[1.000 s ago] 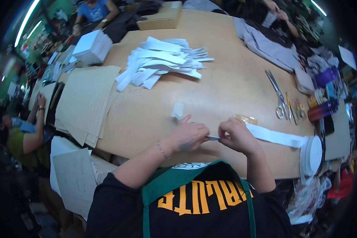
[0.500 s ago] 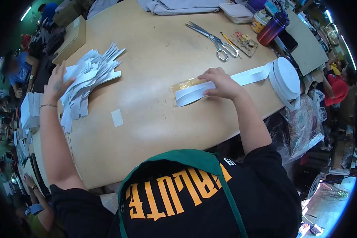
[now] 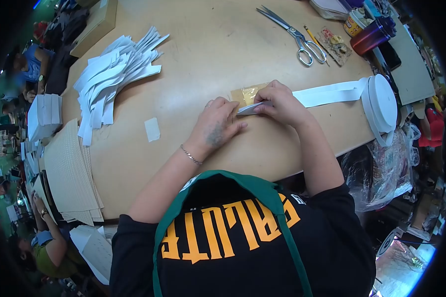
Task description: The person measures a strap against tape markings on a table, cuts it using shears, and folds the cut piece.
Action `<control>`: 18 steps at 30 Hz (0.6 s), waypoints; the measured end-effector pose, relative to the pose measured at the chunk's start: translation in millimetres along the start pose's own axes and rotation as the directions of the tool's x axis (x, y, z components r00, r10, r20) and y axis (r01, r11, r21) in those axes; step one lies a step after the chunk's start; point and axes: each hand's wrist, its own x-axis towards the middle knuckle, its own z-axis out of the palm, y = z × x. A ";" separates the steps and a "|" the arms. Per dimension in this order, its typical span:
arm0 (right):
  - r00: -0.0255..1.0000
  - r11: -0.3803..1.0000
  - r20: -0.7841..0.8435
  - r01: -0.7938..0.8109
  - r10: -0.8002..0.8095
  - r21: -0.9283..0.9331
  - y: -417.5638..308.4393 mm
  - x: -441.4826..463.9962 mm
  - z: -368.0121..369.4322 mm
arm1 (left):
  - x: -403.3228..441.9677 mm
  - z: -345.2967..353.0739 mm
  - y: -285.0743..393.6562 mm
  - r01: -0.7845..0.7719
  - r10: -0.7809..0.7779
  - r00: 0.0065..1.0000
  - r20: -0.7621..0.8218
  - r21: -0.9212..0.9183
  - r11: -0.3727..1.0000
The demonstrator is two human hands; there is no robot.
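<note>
My right hand [image 3: 281, 105] pinches a white fabric strip [image 3: 327, 95] near its left end, where the strip looks folded or raised off the table. From there the strip runs right to a white roll [image 3: 383, 103] at the table's edge. My left hand [image 3: 214, 124] is at the strip's left end, its fingertips at or touching it and its thumb held apart below. Just behind the fingers, a piece of shiny brown tape [image 3: 249, 94] is stuck to the table. A pile of cut white strips [image 3: 116, 74] lies to the left.
Scissors [image 3: 295, 37], a pencil [image 3: 316, 42] and a red-purple bottle [image 3: 372, 35] are at the back right. A small white patch [image 3: 152, 129] is on the table [image 3: 183, 64]. Stacked beige sheets [image 3: 69, 173] lie at left. Other people [image 3: 32, 64] sit beyond.
My left hand has left the pile of cut strips and come right to the strip's end. My right hand still holds the strip, whose end is now lifted or folded. The view has shifted.
</note>
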 end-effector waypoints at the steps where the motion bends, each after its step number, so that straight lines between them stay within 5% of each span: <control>1: 1.000 1.000 -0.023 -0.008 0.008 0.023 2.0 -0.6 2.1 | 3.2 2.5 -0.8 0.031 -0.031 1.000 0.005 -0.014 0.999; 11: 0.999 0.995 -0.029 -0.018 0.021 0.102 5.6 -2.6 2.8 | 13.5 17.6 3.3 0.210 -0.234 0.970 -0.071 -0.252 0.945; 18: 0.998 0.992 -0.024 -0.052 0.055 0.112 7.4 -1.6 3.6 | 11.9 19.7 0.2 0.219 -0.241 0.968 -0.075 -0.227 0.949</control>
